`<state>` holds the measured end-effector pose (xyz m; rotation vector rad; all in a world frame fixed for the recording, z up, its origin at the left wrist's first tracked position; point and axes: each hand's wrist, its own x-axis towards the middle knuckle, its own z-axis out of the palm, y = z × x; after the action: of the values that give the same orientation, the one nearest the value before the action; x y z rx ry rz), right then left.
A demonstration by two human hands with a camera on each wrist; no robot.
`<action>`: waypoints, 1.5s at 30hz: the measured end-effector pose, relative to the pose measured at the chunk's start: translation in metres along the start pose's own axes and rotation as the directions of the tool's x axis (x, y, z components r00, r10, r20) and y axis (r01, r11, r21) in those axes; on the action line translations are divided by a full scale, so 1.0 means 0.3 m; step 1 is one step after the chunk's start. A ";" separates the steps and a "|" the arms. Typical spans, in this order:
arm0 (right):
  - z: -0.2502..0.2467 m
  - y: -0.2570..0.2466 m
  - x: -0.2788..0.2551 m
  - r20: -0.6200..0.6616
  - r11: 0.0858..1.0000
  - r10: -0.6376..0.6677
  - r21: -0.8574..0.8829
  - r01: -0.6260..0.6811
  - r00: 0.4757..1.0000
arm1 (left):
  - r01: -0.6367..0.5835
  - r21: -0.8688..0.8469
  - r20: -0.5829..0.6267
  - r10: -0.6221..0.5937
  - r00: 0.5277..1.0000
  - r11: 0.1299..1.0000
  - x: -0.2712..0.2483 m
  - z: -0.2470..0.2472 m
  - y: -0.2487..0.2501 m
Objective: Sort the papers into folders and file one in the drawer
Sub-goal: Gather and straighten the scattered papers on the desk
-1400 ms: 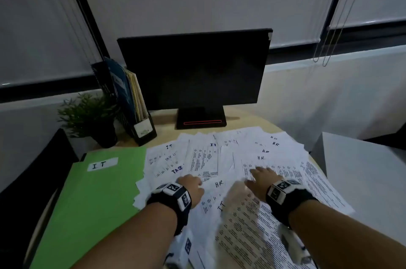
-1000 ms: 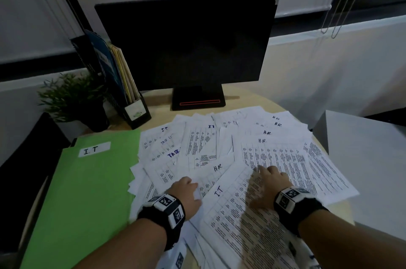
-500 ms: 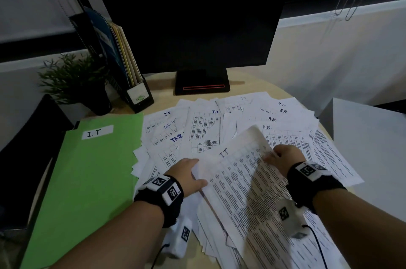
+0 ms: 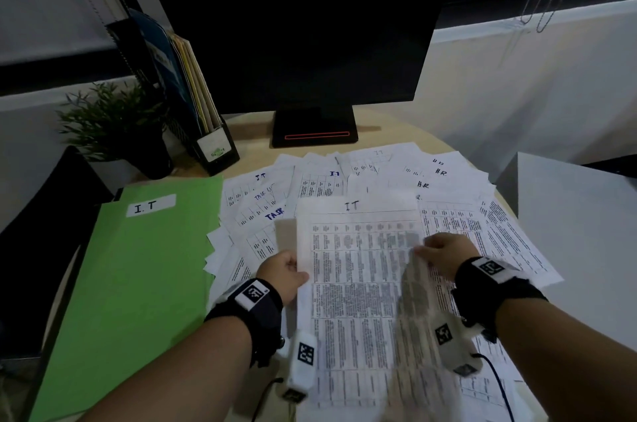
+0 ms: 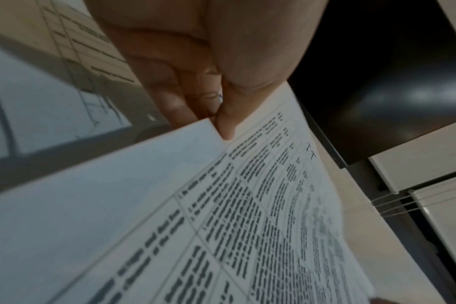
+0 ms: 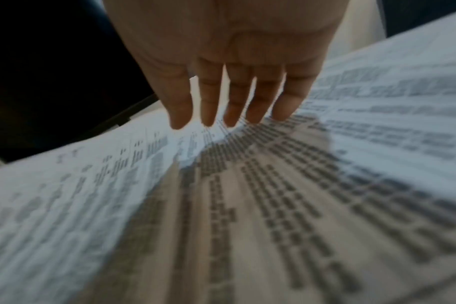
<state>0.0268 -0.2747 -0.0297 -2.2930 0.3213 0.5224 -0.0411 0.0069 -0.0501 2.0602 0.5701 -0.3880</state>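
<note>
Papers point(image 4: 406, 187): lay fanned over the round table point(image 4: 248, 131), marked IT or HR at the top.

At far left, closed green folder point(image 4: 131, 283), labelled I.T, flat on the table, its right edge just beside the fan and partly under it. Behind it, a small plant point(image 4: 113, 121) and a file rack point(image 4: 193, 100).

Left hand point(image 4: 281, 275): grip closed on the left edge of the IT sheet point(image 4: 358, 283), thumb on top and fingers beneath, as confirmed in the left wrist view point(image 5: 208, 67). Sheet lifted clear of the fan at that edge, heading legible.

Behind, a dark monitor point(image 4: 300, 25) at the back of the table.

Right hand point(image 4: 444, 257): no grip; fingers point(image 6: 208, 102) straight and spread, tips at or just above the sheet's right side. Contact not certain, given the blur.

Judged step: carrying one IT sheet toward the green folder. Done well by keeping the pinch near the edge's middle so the sheet would not droop or fold, lifting high enough not to drag neighbours along, and steadying the remaining fan with the flat right hand. Folder to be opened first, probably by the right hand, since closed. Risk: a second sheet clinging beneath. No drawer in view.
</note>
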 end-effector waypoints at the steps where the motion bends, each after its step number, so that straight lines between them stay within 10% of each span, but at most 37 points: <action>1: -0.003 0.009 0.004 -0.022 0.990 0.021 -0.135 -0.024 1.000 | 0.007 0.089 -0.036 -0.004 0.999 0.996 -0.001 -0.011 -0.004; 4: -0.025 0.044 0.011 -0.205 0.863 0.136 -0.456 -0.217 0.969 | 0.049 0.195 -0.094 -0.031 0.995 0.980 0.008 -0.047 -0.029; 10: -0.037 0.118 0.046 -0.190 0.808 0.411 -0.377 -0.453 0.892 | 0.037 0.279 -0.063 -0.021 0.998 0.959 0.010 -0.068 -0.054; 25: -0.102 0.060 0.002 -0.253 0.972 0.035 -0.215 -0.092 0.967 | 0.005 0.172 -0.126 0.017 0.992 0.985 0.017 -0.035 -0.049; 39: -0.341 -0.118 -0.014 -0.851 0.882 0.004 0.250 0.400 0.525 | 0.057 0.489 -0.137 0.012 0.991 0.871 0.048 -0.120 -0.029; 45: -0.259 -0.162 -0.013 -0.685 0.886 -0.005 0.335 0.322 0.729 | 0.100 0.353 -0.272 0.000 0.962 0.930 0.028 -0.135 0.003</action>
<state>0.0627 -0.2972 0.0517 -1.9504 0.5085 -0.4750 -0.0316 0.0432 -0.0324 2.4837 0.7606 -0.2581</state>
